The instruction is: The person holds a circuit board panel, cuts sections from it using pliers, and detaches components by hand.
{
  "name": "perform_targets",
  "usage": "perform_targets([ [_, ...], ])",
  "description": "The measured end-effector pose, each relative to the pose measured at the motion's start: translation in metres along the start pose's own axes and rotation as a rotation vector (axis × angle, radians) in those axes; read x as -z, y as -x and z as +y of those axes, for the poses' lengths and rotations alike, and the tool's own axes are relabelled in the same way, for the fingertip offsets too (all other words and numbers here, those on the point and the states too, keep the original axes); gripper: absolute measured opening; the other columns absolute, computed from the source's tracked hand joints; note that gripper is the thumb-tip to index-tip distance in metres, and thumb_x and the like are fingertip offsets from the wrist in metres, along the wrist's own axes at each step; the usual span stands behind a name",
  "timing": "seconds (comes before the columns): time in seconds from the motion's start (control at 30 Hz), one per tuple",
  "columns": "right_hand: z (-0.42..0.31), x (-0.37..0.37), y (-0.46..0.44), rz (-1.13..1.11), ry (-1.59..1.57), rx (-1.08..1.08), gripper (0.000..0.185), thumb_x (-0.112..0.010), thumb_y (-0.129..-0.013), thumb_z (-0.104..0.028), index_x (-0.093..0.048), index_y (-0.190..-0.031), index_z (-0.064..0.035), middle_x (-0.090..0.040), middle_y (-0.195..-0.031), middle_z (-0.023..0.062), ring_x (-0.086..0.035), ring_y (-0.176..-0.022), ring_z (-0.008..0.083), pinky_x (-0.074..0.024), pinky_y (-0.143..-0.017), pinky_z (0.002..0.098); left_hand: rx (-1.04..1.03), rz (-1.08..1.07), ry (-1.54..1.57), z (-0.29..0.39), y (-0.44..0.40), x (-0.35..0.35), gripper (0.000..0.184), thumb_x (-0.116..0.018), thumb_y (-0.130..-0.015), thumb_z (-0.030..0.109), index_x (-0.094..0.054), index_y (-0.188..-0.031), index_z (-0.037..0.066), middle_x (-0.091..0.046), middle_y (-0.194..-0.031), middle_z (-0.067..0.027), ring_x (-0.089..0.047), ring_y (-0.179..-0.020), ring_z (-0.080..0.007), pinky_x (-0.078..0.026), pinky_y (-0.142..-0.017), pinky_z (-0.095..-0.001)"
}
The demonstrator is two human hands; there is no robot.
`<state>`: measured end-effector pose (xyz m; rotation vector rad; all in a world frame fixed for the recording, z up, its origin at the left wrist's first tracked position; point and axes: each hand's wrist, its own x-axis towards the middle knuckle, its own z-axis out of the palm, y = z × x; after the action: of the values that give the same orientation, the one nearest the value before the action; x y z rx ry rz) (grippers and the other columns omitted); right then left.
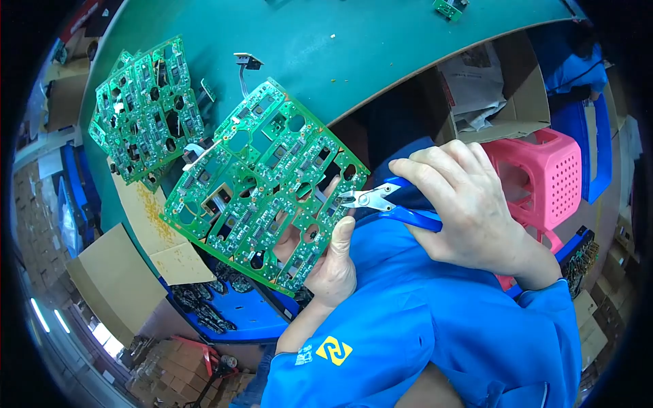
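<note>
A large green circuit board panel (272,178) with many cut-outs is held up in the middle of the view. My left hand (333,266) grips it from beneath at its lower right, the thumb at the edge and fingers showing through the openings. In my right hand (462,197) are blue-handled cutting pliers (371,198). Their metal jaws touch or overlap the panel's right edge, just above my left thumb. A small board on wires (249,61) sticks out past the panel's top edge.
More green panels (146,109) lie stacked at the left on the green table (299,41). An open cardboard box (524,88) and a pink stool (544,180) stand at the right. Below left are a cardboard flap (119,282) and a blue bin (255,313). Another person's blue sleeve (578,71) shows top right.
</note>
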<state>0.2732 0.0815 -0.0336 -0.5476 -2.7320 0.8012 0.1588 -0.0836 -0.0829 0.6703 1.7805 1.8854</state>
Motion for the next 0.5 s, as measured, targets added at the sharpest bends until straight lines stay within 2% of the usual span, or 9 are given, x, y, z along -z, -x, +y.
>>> perform_targets([
  [0.3,0.0013,0.0016,0.0007,-0.028,0.041,0.010,0.057,-0.079,-0.060,-0.006,-0.062,-0.115,-0.0053,-0.060,-0.101,0.0072,-0.050,-0.084,0.0216,-0.0425,-0.076,0.0335,-0.024,0.007,0.059,-0.0057,0.0007,-0.0002,0.067,-0.063,-0.090,-0.007,-0.032,-0.142,0.021,-0.044,-0.139,-0.0137,-0.056,-0.122,-0.0327,-0.056,-0.095,-0.0442],
  [0.5,0.0009,0.0013,0.0005,-0.037,0.049,0.017,0.048,-0.076,-0.064,-0.006,-0.063,-0.111,-0.0053,-0.059,-0.095,0.0063,-0.049,-0.077,0.0195,-0.0423,-0.069,0.0305,0.013,0.019,0.067,-0.0043,0.0004,0.0005,0.068,-0.064,-0.089,-0.007,-0.031,-0.143,0.021,-0.045,-0.139,-0.0134,-0.057,-0.121,-0.0319,-0.057,-0.095,-0.0431],
])
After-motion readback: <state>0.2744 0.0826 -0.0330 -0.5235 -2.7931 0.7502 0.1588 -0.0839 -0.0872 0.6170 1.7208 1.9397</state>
